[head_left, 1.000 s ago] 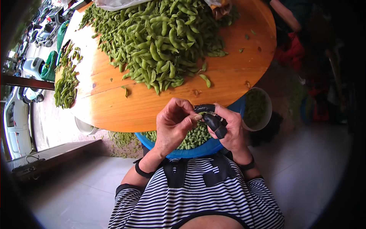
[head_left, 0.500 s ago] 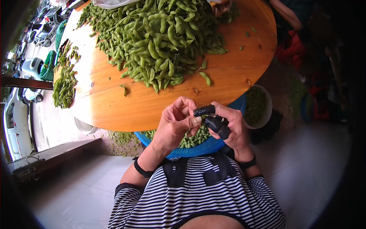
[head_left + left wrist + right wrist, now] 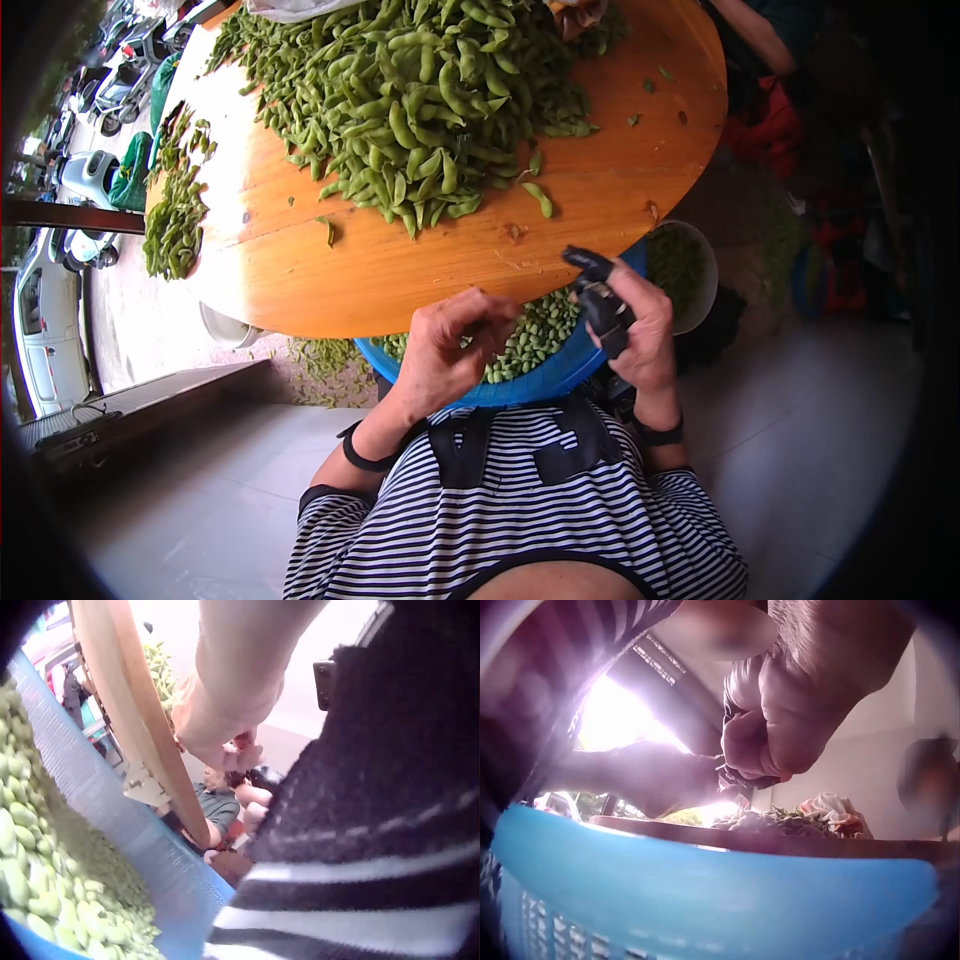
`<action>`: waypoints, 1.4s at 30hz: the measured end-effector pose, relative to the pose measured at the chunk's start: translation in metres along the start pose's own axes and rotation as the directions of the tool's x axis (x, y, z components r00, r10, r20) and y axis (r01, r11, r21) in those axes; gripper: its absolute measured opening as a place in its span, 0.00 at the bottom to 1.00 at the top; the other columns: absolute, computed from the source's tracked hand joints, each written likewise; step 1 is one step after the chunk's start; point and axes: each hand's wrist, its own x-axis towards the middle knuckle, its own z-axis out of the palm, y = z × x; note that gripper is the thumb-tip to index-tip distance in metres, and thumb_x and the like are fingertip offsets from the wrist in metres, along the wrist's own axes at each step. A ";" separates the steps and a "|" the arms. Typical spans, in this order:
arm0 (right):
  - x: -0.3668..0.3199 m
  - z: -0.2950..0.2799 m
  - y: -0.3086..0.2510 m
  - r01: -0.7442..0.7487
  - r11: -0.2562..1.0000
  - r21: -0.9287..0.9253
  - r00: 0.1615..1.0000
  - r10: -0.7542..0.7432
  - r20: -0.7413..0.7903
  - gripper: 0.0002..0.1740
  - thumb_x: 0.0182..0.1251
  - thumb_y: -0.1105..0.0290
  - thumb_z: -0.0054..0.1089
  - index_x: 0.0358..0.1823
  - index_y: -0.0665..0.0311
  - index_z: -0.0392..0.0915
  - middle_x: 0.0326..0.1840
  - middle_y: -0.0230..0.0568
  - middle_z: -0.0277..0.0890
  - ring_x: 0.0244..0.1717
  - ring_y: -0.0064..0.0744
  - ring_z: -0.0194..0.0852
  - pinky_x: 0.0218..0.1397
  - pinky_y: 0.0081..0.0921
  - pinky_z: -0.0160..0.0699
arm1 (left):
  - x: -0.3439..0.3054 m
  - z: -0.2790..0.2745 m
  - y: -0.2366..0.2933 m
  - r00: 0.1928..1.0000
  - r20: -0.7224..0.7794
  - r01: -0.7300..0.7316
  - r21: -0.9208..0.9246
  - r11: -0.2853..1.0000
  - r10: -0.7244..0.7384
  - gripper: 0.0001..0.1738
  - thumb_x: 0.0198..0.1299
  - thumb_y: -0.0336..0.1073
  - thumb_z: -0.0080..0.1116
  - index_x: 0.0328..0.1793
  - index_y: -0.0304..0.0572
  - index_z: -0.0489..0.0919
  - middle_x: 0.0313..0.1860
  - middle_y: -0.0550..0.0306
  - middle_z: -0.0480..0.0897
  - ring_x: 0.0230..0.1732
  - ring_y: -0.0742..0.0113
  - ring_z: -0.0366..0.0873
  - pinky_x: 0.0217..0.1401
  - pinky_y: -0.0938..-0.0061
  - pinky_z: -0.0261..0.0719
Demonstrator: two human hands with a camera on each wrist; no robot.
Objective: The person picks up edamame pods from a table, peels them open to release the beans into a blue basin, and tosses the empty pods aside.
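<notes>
My left hand (image 3: 450, 345), blurred by motion, hangs with loosely bent fingers over the blue basin (image 3: 520, 393); nothing shows in its fingers. My right hand (image 3: 640, 325) is at the basin's right side, with black coverings on the index finger and thumb. Its index finger points toward the table and stands apart from the thumb; I cannot tell whether the bent fingers behind hold something. Shelled green beans (image 3: 540, 335) fill the basin below both hands. A large heap of bean pods (image 3: 420, 110) covers the far part of the wooden table (image 3: 390, 290).
One loose pod (image 3: 537, 199) lies before the heap, and a smaller pod pile (image 3: 175, 225) sits at the table's left edge. A white bucket (image 3: 708, 285) with green matter stands right of the basin. Another person's arm (image 3: 755, 35) shows at the far right.
My hands, close together at a pod earlier, are now apart. The right hand has moved right; the left has dropped slightly toward the basin. The pod between them is no longer visible.
</notes>
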 end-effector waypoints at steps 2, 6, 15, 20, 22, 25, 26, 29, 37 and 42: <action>-0.002 -0.005 0.004 0.009 1.000 -0.015 0.999 -0.009 -0.042 0.18 0.63 0.76 0.57 0.54 0.72 0.78 0.32 0.41 0.72 0.32 0.27 0.73 0.38 0.22 0.72 | -0.005 -0.005 0.008 0.999 0.033 -0.048 0.184 0.982 0.043 0.09 0.55 0.16 0.58 0.39 0.35 0.81 0.30 0.58 0.80 0.26 0.68 0.78 0.29 0.75 0.75; -0.012 -0.006 0.008 -0.135 0.991 -0.002 0.991 0.135 -0.018 0.21 0.53 0.78 0.56 0.51 0.72 0.80 0.32 0.36 0.73 0.31 0.23 0.72 0.36 0.18 0.71 | -0.020 -0.002 0.000 0.984 0.091 -0.180 0.539 0.823 0.156 0.14 0.50 0.15 0.59 0.42 0.37 0.79 0.27 0.50 0.74 0.28 0.50 0.77 0.29 0.66 0.73; -0.002 0.026 -0.008 0.139 0.989 -0.052 0.988 -0.135 0.081 0.18 0.56 0.73 0.66 0.47 0.72 0.77 0.32 0.46 0.64 0.31 0.44 0.69 0.35 0.30 0.70 | -0.003 0.008 0.014 1.000 0.012 -0.002 -0.111 0.994 0.004 0.26 0.52 0.12 0.55 0.59 0.35 0.71 0.44 0.53 0.84 0.42 0.66 0.86 0.42 0.76 0.85; -0.005 -0.022 0.018 -0.157 0.988 0.011 0.956 0.155 -0.249 0.15 0.62 0.58 0.55 0.33 0.66 0.74 0.31 0.31 0.69 0.28 0.23 0.69 0.30 0.19 0.65 | 0.002 -0.040 0.002 0.942 -0.277 -0.113 0.275 0.955 0.191 0.32 0.51 0.10 0.54 0.65 0.34 0.71 0.50 0.54 0.81 0.45 0.69 0.81 0.44 0.77 0.82; -0.013 -0.065 0.052 -0.294 0.949 -0.112 0.815 0.188 -0.547 0.08 0.58 0.81 0.56 0.39 0.65 0.77 0.28 0.24 0.68 0.29 0.14 0.63 0.28 0.12 0.63 | 0.002 -0.077 -0.005 0.776 -0.531 -0.006 0.535 0.845 0.341 0.21 0.56 0.13 0.52 0.55 0.34 0.77 0.42 0.57 0.82 0.40 0.73 0.81 0.39 0.79 0.80; -0.032 -0.132 0.094 -0.470 0.651 -0.596 0.752 -0.059 -0.657 0.23 0.62 0.78 0.52 0.61 0.72 0.73 0.32 0.42 0.74 0.30 0.21 0.67 0.36 0.22 0.72 | 0.014 -0.115 -0.003 0.667 -0.650 0.275 0.670 0.690 0.365 0.05 0.59 0.29 0.65 0.40 0.38 0.81 0.33 0.56 0.81 0.28 0.66 0.78 0.31 0.73 0.75; -0.044 -0.155 0.110 -0.587 0.509 -0.629 0.738 0.016 -0.675 0.25 0.60 0.79 0.53 0.61 0.73 0.73 0.36 0.51 0.78 0.33 0.31 0.76 0.44 0.25 0.75 | 0.016 -0.122 -0.007 0.688 -0.642 0.306 0.679 0.667 0.338 0.06 0.58 0.32 0.67 0.37 0.38 0.81 0.32 0.54 0.80 0.27 0.61 0.78 0.31 0.68 0.74; -0.048 -0.154 0.107 -0.520 0.512 -0.683 0.739 -0.130 -0.661 0.26 0.58 0.79 0.53 0.60 0.74 0.73 0.43 0.56 0.81 0.43 0.43 0.83 0.49 0.28 0.77 | 0.026 -0.118 -0.009 0.716 -0.602 0.339 0.743 0.577 0.354 0.07 0.57 0.34 0.67 0.34 0.39 0.82 0.33 0.53 0.79 0.29 0.57 0.78 0.36 0.64 0.74; -0.031 -0.114 0.081 -0.448 0.659 -0.604 0.777 -0.047 -0.628 0.21 0.59 0.78 0.50 0.55 0.76 0.74 0.48 0.56 0.79 0.47 0.50 0.80 0.53 0.32 0.75 | 0.016 -0.124 -0.022 0.701 -0.631 0.264 0.664 0.699 0.334 0.04 0.60 0.32 0.64 0.39 0.39 0.83 0.29 0.58 0.81 0.22 0.69 0.73 0.29 0.72 0.72; -0.019 -0.102 0.070 -0.413 0.722 -0.555 0.798 -0.007 -0.603 0.14 0.71 0.74 0.51 0.54 0.73 0.77 0.44 0.51 0.83 0.42 0.37 0.81 0.49 0.27 0.76 | -0.001 -0.118 -0.003 0.741 -0.651 0.096 -0.139 0.986 -0.164 0.04 0.65 0.30 0.61 0.41 0.38 0.83 0.25 0.65 0.80 0.20 0.82 0.66 0.22 0.83 0.62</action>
